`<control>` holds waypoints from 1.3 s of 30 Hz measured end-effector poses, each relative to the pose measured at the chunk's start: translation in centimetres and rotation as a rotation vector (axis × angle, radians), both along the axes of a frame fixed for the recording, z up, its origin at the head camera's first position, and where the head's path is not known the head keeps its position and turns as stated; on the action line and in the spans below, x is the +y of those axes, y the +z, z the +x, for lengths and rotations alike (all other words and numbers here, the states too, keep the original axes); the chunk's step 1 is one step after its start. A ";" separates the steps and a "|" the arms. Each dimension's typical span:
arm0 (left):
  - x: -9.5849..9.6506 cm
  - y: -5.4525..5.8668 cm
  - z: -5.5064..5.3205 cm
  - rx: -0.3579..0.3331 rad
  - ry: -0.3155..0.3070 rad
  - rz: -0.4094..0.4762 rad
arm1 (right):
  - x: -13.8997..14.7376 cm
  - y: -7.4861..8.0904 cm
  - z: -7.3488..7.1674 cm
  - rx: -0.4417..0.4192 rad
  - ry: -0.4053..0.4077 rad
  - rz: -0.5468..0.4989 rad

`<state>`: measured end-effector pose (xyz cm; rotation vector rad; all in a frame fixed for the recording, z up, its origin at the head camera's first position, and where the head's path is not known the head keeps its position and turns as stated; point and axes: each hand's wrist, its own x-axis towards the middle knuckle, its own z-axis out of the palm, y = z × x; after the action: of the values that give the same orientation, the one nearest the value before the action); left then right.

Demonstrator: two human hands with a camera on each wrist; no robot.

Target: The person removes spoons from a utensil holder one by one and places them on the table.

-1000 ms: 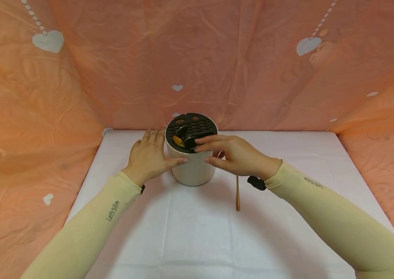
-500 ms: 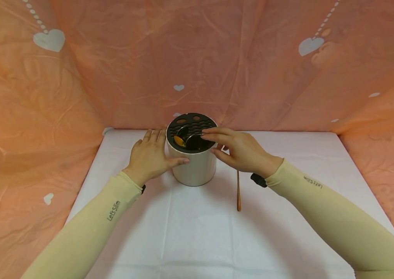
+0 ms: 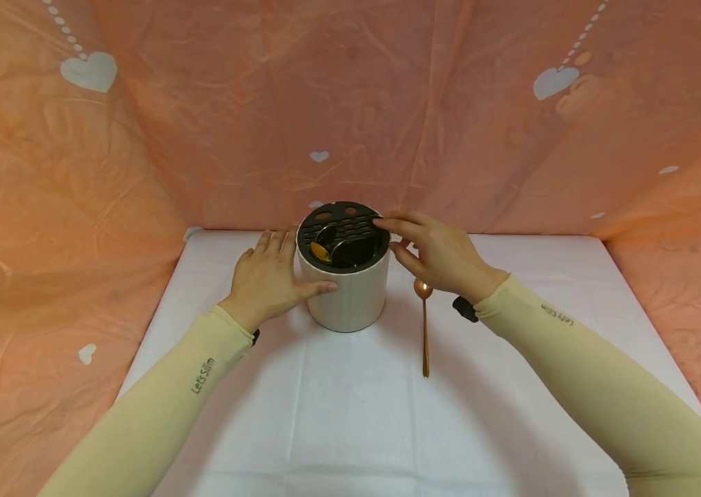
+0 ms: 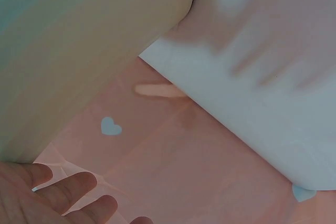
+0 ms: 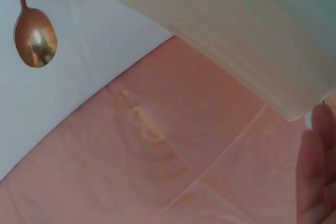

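Obstacle, back centre: upright canister [image 3: 347, 304], backdrop [image 3: 350, 124] close behind. Left side: blocked by left hand [image 3: 266, 279], thumb across the front wall. Right rim: blocked by right hand [image 3: 440, 252]. Low obstacle: spoon [image 3: 425, 331], flat, right front; narrow gap between spoon and canister. Widest passage: tabletop [image 3: 350, 414] between left sleeve [image 3: 158, 400] and right sleeve [image 3: 580, 373]. From above: room over back of lid [image 3: 341, 222]; gold bowl [image 3: 320, 252] in the way front left.

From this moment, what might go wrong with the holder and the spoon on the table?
The right hand is at the rim of the holder, so a sideways push might tip it, even with the left hand at its other side. The loose spoon lies near the right hand, which may knock it when lowered.
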<state>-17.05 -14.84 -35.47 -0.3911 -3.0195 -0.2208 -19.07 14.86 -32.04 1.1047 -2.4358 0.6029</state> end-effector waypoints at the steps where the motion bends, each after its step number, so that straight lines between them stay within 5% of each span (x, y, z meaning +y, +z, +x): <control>1: 0.0 0.0 0.0 0.001 0.000 -0.001 | 0.0 0.0 -0.1 -0.006 -0.007 0.008; 11: 0.1 0.1 0.1 -0.010 0.004 0.011 | 0.1 -0.1 -0.4 0.076 0.010 -0.057; 23: 0.0 -0.1 0.1 0.001 0.006 0.006 | -0.1 1.3 -0.8 0.203 0.066 -0.326; 39: 0.0 0.0 0.1 0.005 0.007 0.008 | 0.6 4.5 -0.6 0.241 0.015 -0.798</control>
<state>-16.93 -14.83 -35.42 -0.3795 -3.0136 -0.2311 -19.67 15.46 -27.55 0.7855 -1.7090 1.2191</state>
